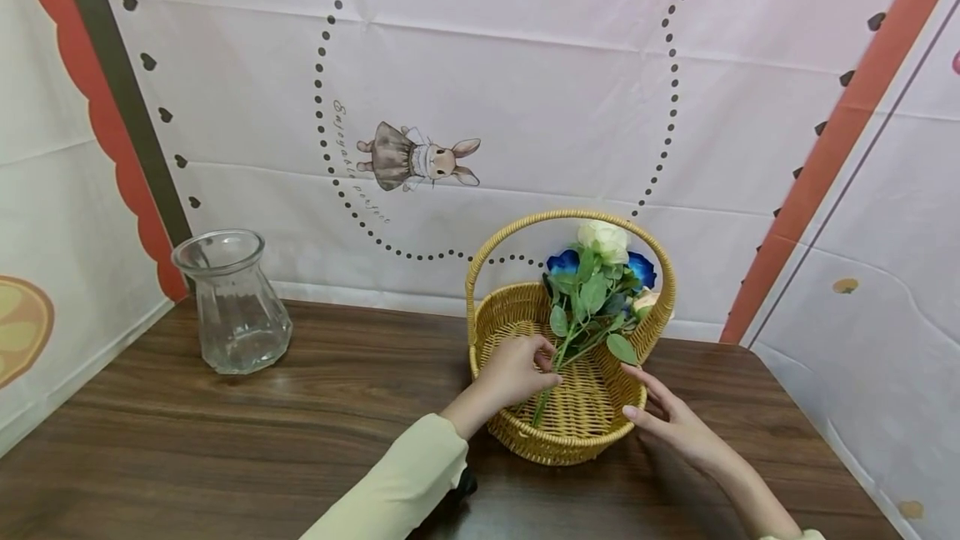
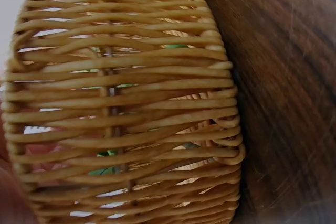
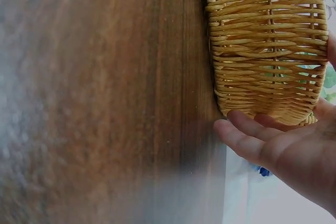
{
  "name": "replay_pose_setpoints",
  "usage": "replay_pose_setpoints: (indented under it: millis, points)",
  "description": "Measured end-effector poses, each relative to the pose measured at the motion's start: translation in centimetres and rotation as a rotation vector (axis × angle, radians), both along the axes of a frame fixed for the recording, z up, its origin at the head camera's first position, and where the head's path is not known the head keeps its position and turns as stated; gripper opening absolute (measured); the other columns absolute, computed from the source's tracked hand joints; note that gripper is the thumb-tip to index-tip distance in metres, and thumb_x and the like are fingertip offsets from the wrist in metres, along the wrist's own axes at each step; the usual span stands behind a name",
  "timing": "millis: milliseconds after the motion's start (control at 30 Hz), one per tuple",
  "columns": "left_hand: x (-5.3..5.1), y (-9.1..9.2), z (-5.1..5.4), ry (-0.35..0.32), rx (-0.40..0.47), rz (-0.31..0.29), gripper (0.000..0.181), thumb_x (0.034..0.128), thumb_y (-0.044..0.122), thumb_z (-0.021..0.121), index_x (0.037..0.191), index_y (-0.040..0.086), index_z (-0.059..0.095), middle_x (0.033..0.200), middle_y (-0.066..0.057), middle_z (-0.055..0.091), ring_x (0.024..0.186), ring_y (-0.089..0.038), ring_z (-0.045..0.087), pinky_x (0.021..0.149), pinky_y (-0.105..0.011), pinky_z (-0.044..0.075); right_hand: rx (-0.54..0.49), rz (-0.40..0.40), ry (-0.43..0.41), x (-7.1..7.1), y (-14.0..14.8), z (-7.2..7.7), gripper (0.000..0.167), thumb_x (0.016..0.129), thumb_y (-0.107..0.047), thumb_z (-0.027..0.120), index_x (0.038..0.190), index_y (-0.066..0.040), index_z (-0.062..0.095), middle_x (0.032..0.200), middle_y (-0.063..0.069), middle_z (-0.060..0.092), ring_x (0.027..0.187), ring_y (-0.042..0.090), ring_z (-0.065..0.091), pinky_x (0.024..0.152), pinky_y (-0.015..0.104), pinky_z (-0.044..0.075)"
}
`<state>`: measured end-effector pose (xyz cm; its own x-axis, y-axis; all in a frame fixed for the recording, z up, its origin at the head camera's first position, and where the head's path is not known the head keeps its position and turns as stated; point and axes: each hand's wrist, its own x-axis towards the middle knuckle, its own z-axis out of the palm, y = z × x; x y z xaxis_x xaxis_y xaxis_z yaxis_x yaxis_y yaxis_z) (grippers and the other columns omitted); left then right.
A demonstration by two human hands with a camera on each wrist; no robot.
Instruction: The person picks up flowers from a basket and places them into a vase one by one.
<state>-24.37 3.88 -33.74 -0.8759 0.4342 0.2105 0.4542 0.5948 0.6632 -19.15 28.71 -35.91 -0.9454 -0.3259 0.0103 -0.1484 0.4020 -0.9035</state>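
In the head view, a yellow woven basket (image 1: 555, 450) with a tall arched handle (image 1: 573, 214) stands on the table. White, blue and cream artificial flowers lean in it; a white bloom (image 1: 604, 242) tops the bunch, over a blue one (image 1: 562, 262). My left hand (image 1: 519, 371) reaches over the near-left rim and pinches the green stems (image 1: 542, 407) with curled fingers. At the right rim, my right hand (image 1: 675, 427) touches the basket, its fingers fairly straight along the outside wall. The right wrist view shows these fingers (image 3: 247, 140) beside the wicker (image 3: 268, 51).
A clear glass vase (image 1: 243, 323) with a wide mouth stands at the table's left rear. Behind the brown wooden table (image 1: 360, 373) hangs a printed cloth (image 1: 525, 107) with a rabbit figure. A small dark object (image 1: 467, 483) shows beside the left sleeve.
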Motion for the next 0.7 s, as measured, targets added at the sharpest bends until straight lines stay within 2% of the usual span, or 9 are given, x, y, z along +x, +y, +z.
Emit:
replay_pose_setpoints:
  millis: [133,233,333,433,533,700]
  points:
    - [-0.3,0.5,-0.5,0.056,-0.118,0.027,0.025,0.0765,0.021,0.073,0.098,0.011,0.064,0.073,0.006,0.06,0.06,-0.005,0.053,0.059,-0.022,0.044,-0.004,-0.004,-0.015,0.0,0.0,0.1,0.061,0.094,-0.016,0.049,0.144,-0.003,0.015,0.145,0.032,0.006,0.126,0.051,0.021,0.083,0.048,0.046]
    - [-0.4,0.9,-0.8,0.067,-0.175,0.022,0.017,0.0752,0.019,0.073,0.075,0.012,0.057,0.058,0.008,0.044,0.048,-0.005,0.036,0.05,-0.02,0.033,-0.002,-0.014,-0.024,0.1,0.0,0.1,0.061,0.094,-0.016,0.049,0.144,-0.004,0.016,0.145,0.031,0.007,0.126,0.051,0.021,0.083,0.049,0.046]
    - [-0.6,1.2,-1.0,0.08,-0.198,0.005,0.042,0.075,0.015,0.072,0.056,0.017,0.034,0.052,0.008,0.022,0.046,-0.007,0.016,0.047,-0.021,0.02,0.0,-0.02,-0.025,0.1,0.1,0.0,0.061,0.093,-0.016,0.05,0.144,-0.005,0.017,0.145,0.031,0.007,0.126,0.052,0.021,0.083,0.05,0.046]
    - [-0.6,1.3,-1.0,0.07,-0.178,-0.009,0.051,0.0749,0.008,0.066,0.052,0.018,0.022,0.049,0.006,0.01,0.046,-0.008,0.006,0.046,-0.022,0.013,0.001,-0.017,-0.031,0.0,0.1,0.0,0.061,0.093,-0.017,0.05,0.144,-0.006,0.017,0.145,0.032,0.007,0.126,0.052,0.021,0.083,0.051,0.046]
    - [-0.5,1.2,-1.0,0.045,-0.14,0.006,0.049,0.0734,0.002,0.061,0.05,0.018,0.021,0.047,0.008,0.009,0.045,-0.007,0.005,0.045,-0.021,0.012,-0.006,-0.014,-0.046,-0.1,0.0,0.0,0.062,0.094,-0.017,0.05,0.144,-0.006,0.016,0.145,0.032,0.006,0.126,0.052,0.02,0.083,0.051,0.046]
    - [-0.7,1.0,-0.8,0.026,-0.058,0.068,0.048,0.0754,0.002,0.059,0.051,0.018,0.021,0.046,0.008,0.01,0.042,-0.007,0.007,0.043,-0.021,0.012,-0.008,-0.02,-0.045,-0.2,0.0,-0.1,0.061,0.093,-0.016,0.05,0.144,-0.005,0.016,0.145,0.032,0.007,0.125,0.05,0.023,0.081,0.049,0.047]
